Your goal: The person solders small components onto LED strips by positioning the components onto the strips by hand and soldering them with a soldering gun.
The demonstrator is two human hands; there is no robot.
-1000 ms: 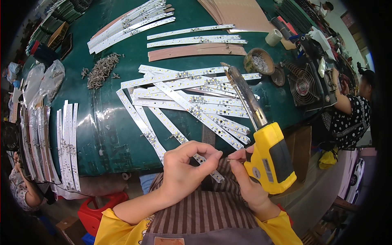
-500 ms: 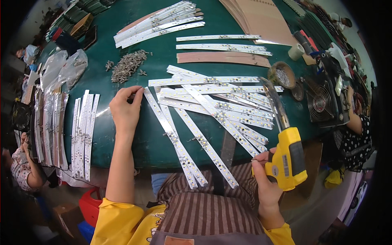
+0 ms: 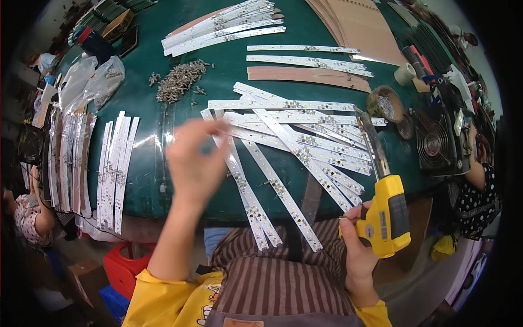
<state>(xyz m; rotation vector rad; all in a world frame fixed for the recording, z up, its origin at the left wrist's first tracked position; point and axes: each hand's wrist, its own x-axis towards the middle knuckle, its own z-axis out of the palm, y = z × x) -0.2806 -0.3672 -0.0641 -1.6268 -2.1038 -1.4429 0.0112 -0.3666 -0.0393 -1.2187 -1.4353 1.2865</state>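
My right hand [image 3: 359, 256] is closed around a yellow and black soldering gun [image 3: 389, 218]. The gun's long metal tip points away over the strips, and a tiny thin piece shows at my thumb tip. My left hand [image 3: 196, 158], smeared by motion, is over the left edge of a loose pile of white LED strips [image 3: 283, 191]. Its thumb and forefinger curve toward each other, but I cannot see whether anything is between them. The strips cross one another, and several reach over the table's near edge toward my striped apron [image 3: 283, 278].
Small metallic parts [image 3: 182, 79] are heaped beyond my left hand. More LED strips lie in a stack [image 3: 223, 27] at the back and a row [image 3: 117, 174] at the left. A round tin [image 3: 384, 103] and a fan [image 3: 433, 140] stand at the right. Other people sit at both sides.
My left hand has moved right and slightly nearer, from the end of an LED strip to over the pile's left side. The view has shifted slightly. My right hand still grips the soldering gun.
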